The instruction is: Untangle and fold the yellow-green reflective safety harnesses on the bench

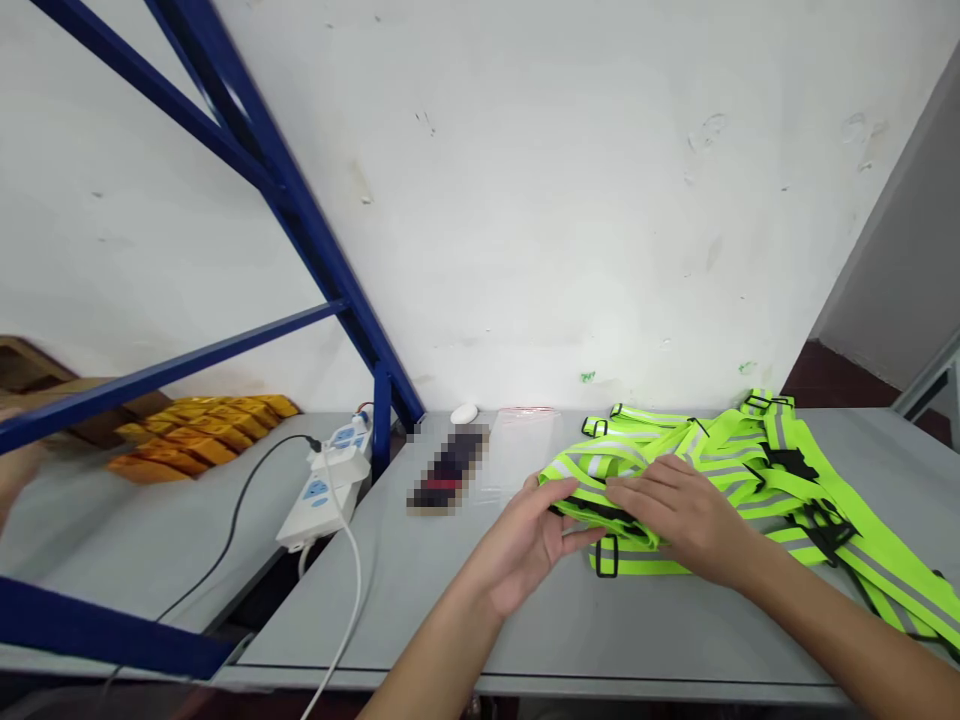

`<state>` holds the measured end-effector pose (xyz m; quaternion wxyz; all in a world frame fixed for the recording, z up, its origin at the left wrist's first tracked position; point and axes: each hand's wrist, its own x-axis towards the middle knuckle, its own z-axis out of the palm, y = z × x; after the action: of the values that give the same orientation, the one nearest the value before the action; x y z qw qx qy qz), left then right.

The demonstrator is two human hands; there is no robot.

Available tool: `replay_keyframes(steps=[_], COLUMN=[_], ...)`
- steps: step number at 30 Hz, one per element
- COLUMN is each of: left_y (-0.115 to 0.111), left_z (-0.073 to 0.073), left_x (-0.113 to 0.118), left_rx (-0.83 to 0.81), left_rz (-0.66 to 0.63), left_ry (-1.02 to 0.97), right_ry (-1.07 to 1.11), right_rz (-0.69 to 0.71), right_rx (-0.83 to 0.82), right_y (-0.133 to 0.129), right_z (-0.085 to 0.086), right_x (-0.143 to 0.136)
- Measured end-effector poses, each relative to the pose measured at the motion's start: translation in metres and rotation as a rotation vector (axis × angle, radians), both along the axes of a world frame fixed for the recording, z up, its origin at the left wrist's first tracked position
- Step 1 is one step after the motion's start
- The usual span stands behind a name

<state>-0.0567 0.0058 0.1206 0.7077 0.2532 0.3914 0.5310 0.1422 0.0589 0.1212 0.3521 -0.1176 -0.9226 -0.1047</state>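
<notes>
My left hand (529,545) grips the left end of a folded bundle of neon-yellow reflective straps (600,465), its thumb on top and fingers beneath. Over the same bundle lies my right hand (686,515), its fingers bent together and pressing on the straps. A black edge shows between the folded layers. Just below the hands, a strap with a black rectangular buckle (606,556) rests on the grey table (600,640). More neon straps with black clips (821,530) spread out to the right, beside my right forearm.
Clear plastic bags (525,440), a pixelated dark item (448,470) and a white oval object (464,413) lie left of the straps. Farther left are a white power strip (326,490) with cables, a blue metal frame (300,210), orange-yellow packets (202,435) and another person's hand (16,465).
</notes>
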Motion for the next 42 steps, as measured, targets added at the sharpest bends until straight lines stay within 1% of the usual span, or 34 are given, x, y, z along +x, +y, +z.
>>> replay_keyframes(steps=[2,4,7,9,10,12,15,17,18,20,21,23,25,26,28,30,32,35,36,38,40,42], left_y=[-0.005,-0.006,0.002,0.013,0.021,0.036,0.055,0.064,0.068,0.076,0.081,0.092,0.106,0.113,0.124,0.132,0.132,0.119,0.112,0.098,0.085,0.073], left_z=[0.004,0.013,0.032,0.043,0.047,0.051,0.050,0.052,0.054,0.059,0.062,0.064,0.061,0.057,0.048,0.037,0.028,0.019,0.016,0.009,0.000,-0.010], left_x=[-0.009,-0.019,-0.026,-0.024,-0.021,-0.010,0.012,0.025,0.029,0.034,0.035,0.034,0.035,0.037,0.045,0.057,0.069,0.077,0.076,0.071,0.062,0.053], left_rx=[0.099,0.240,0.456,0.547,0.577,0.624,0.650,0.620,0.593,0.532,0.501,0.428,0.348,0.312,0.253,0.194,0.098,-0.050,-0.074,-0.070,-0.061,-0.075], left_rz=[-0.062,-0.088,-0.037,-0.022,-0.042,-0.083,-0.038,0.002,-0.003,-0.067,-0.122,-0.280,-0.400,-0.418,-0.400,-0.417,-0.538,-0.760,-0.832,-0.933,-0.944,-0.898], left_ry=[0.141,0.285,0.420,0.475,0.493,0.476,0.382,0.343,0.335,0.314,0.293,0.220,0.105,0.042,-0.064,-0.115,-0.090,-0.007,0.008,-0.021,-0.124,-0.238], right_ry=[0.067,0.144,0.287,0.348,0.366,0.410,0.493,0.512,0.511,0.512,0.517,0.545,0.592,0.617,0.660,0.698,0.736,0.782,0.796,0.821,0.827,0.776], right_rz=[0.002,-0.041,-0.133,-0.152,-0.148,-0.117,-0.064,-0.057,-0.067,-0.088,-0.085,-0.060,-0.023,-0.007,0.028,0.064,0.084,0.062,0.037,-0.035,-0.132,-0.240], right_rx=[-0.158,-0.344,-0.631,-0.785,-0.850,-0.962,-1.132,-1.233,-1.272,-1.327,-1.345,-1.369,-1.386,-1.398,-1.434,-1.470,-1.502,-1.518,-1.509,-1.473,-1.423,-1.362], right_y=[-0.002,-0.005,-0.005,-0.003,-0.001,0.005,0.016,0.026,0.032,0.042,0.047,0.056,0.063,0.066,0.072,0.080,0.090,0.109,0.115,0.126,0.132,0.132], right_z=[0.007,0.018,0.041,0.057,0.064,0.075,0.082,0.082,0.081,0.079,0.079,0.082,0.088,0.093,0.103,0.113,0.120,0.123,0.121,0.111,0.095,0.072], right_x=[0.004,0.007,0.011,0.014,0.015,0.017,0.023,0.030,0.033,0.041,0.045,0.051,0.055,0.056,0.055,0.053,0.050,0.051,0.053,0.060,0.067,0.072])
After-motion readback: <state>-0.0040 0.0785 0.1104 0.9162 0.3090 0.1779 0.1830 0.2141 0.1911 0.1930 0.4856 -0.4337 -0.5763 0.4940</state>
